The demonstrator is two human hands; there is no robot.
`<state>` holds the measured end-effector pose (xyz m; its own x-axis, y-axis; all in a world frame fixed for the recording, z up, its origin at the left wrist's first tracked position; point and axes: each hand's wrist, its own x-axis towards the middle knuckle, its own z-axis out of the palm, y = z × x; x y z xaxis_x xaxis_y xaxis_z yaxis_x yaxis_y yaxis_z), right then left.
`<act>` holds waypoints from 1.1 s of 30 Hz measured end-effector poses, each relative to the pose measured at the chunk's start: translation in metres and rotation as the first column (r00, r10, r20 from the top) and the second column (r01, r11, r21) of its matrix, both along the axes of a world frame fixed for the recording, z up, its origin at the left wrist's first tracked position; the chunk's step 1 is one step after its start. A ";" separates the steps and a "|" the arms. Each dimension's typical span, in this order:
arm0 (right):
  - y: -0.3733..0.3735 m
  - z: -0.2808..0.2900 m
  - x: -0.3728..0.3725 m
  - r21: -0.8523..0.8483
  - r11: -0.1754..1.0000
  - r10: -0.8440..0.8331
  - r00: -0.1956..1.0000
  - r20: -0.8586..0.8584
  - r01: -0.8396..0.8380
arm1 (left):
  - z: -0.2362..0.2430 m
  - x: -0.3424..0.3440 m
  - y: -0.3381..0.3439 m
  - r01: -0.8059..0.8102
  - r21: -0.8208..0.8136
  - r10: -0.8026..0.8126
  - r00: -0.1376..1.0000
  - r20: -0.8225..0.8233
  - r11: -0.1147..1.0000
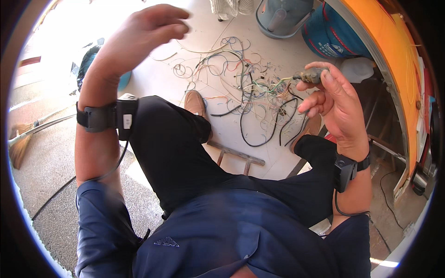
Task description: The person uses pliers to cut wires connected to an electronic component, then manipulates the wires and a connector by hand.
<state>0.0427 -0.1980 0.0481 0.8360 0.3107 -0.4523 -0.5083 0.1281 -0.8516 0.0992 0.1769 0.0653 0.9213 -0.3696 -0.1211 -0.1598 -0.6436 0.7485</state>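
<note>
The right hand point(342, 95) pinches a grimy part point(311, 75) right of loose wires point(277, 91); far left, the left hand point(149, 31) hovers, thumb and fingers apart.

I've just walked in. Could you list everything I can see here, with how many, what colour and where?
Plug-like piece: one, dark, in the right fingers
Wires: too many to count, mixed colours, floor ahead
Cloth: one, pale, top centre
Bucket: one, grey-blue, top right
Bag-like container: one, blue with red trim, beside the bucket
Jug-like container: one, whitish, behind the right hand
Curved panel: one, orange, far right
Bar: one, greyish, between the legs
Broom: one, straw-coloured bristles, far left
Shoes: two, brown, on the feet
Trousers: one pair, black, legs
Shirt: one, navy, torso
Strapped devices: two, black, forearms
Left hand: one, bare, upper left
Right hand: one, bare, right
</note>
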 end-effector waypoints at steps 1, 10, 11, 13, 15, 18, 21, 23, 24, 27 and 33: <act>0.000 0.003 -0.001 -0.001 1.000 0.010 1.000 -0.003 -0.010 | 0.003 -0.004 -0.026 0.105 -0.119 -0.105 0.994 0.010 0.987; -0.017 -0.006 -0.005 0.123 0.992 -0.013 0.999 -0.030 0.016 | -0.055 -0.049 -0.168 0.182 -0.282 -0.218 0.971 -0.102 0.942; -0.019 -0.008 -0.005 0.143 0.990 -0.013 0.999 -0.037 0.018 | -0.060 -0.052 -0.171 0.156 -0.286 -0.194 0.975 -0.110 0.945; -0.022 -0.015 -0.004 0.165 0.986 -0.021 0.998 -0.065 0.031 | -0.060 -0.051 -0.175 0.130 -0.254 -0.169 0.976 -0.138 0.958; -0.022 -0.015 -0.002 0.172 0.984 -0.026 0.997 -0.070 0.038 | -0.057 -0.049 -0.179 0.126 -0.180 -0.159 0.970 -0.182 0.976; -0.021 -0.013 0.001 0.154 0.986 -0.048 0.997 -0.065 0.057 | -0.060 -0.047 -0.175 0.004 -0.288 -0.114 0.923 -0.367 0.958; -0.021 -0.011 0.005 0.141 0.984 -0.103 0.992 -0.067 0.112 | -0.077 -0.044 -0.168 -0.087 -0.462 -0.126 0.903 -0.410 0.883; -0.021 -0.019 0.004 0.147 0.979 -0.141 0.990 -0.026 0.143 | -0.079 -0.041 -0.163 -0.146 -0.533 -0.133 0.883 -0.450 0.833; -0.021 -0.022 0.003 0.132 0.983 -0.132 0.991 0.015 0.129 | -0.079 -0.039 -0.160 -0.138 -0.535 -0.140 0.884 -0.446 0.834; -0.020 -0.026 0.004 0.087 0.991 -0.108 0.988 0.112 0.099 | -0.082 -0.037 -0.154 -0.187 -0.534 -0.092 0.887 -0.452 0.825; -0.021 -0.028 0.006 0.019 0.997 -0.080 0.980 0.181 0.078 | -0.080 -0.036 -0.149 -0.232 -0.524 -0.067 0.869 -0.490 0.820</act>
